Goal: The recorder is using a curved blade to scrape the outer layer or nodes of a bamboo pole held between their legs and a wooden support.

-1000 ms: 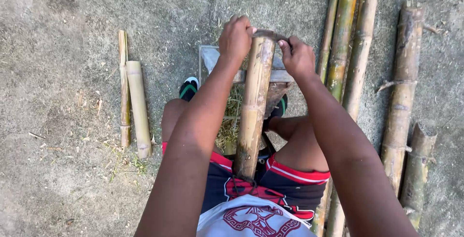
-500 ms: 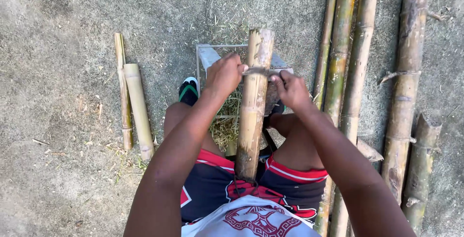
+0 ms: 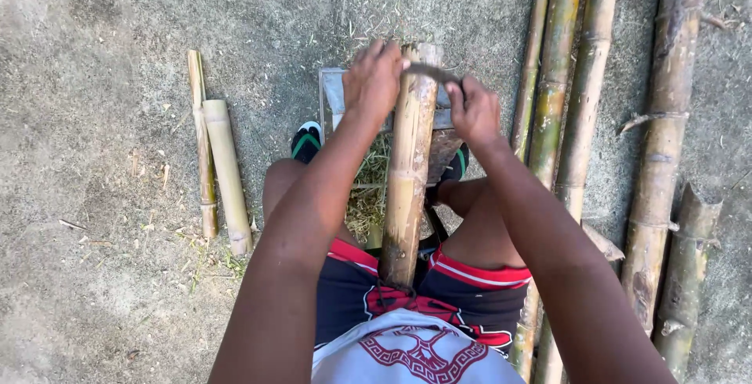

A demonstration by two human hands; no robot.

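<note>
Both hands are back up at the far end of the bamboo pole [image 3: 409, 164] versus 0.5 s ago. Left hand [image 3: 374, 80] and right hand [image 3: 472, 110] each clenched on an end of the curved blade [image 3: 432, 74] across the pole. Pole runs between knees. Short bamboo pieces [image 3: 217, 161] left, long poles [image 3: 583, 102] right on ground.

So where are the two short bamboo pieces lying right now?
In the head view, the two short bamboo pieces lie side by side on the ground, on the person's left, beyond the left knee and apart from the bamboo pole.
</note>
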